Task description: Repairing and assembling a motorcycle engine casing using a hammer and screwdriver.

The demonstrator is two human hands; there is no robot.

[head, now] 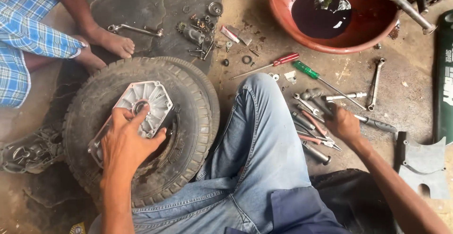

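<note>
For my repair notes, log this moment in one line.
left hand: on metal cover atop tyre | right hand: among tools

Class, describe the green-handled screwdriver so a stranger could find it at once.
Start at the red basin of dark liquid. Just below its rim, on the floor, lies the green screwdriver. Its neighbour, the red screwdriver, has a red handle.
</note>
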